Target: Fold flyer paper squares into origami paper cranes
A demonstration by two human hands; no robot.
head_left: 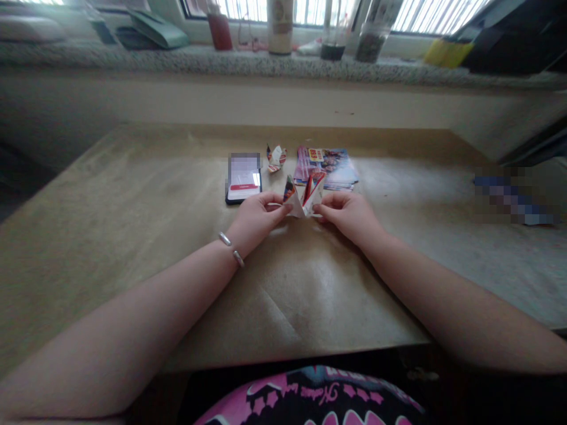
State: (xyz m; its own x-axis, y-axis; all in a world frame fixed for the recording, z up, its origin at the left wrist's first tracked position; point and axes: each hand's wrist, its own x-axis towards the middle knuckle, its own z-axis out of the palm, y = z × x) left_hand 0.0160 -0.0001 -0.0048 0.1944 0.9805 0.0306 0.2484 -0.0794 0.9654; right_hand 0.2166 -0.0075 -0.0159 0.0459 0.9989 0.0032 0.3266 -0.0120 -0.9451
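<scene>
Between my two hands stands a folded paper piece [302, 199], printed in red, white and dark colours, with two pointed parts that spread apart in a V. My left hand [259, 217] pinches its left side between thumb and fingers. On the right side, my right hand [348, 213] pinches it the same way. Just beyond lies another small folded paper piece [277, 158] with similar printed points. A stack of printed leaflets [330, 165] rests behind the held paper, partly hidden by it. A phone [243, 180] with its screen lit lies left of it, near my left hand.
All this is on a tan-covered table [133, 248]. At the right edge lies a blurred bluish printed item [514, 200]. On the granite windowsill [177, 59] behind stand a red bottle [219, 29], a pale bottle [280, 26], a jar [372, 41] and a yellow object [447, 53].
</scene>
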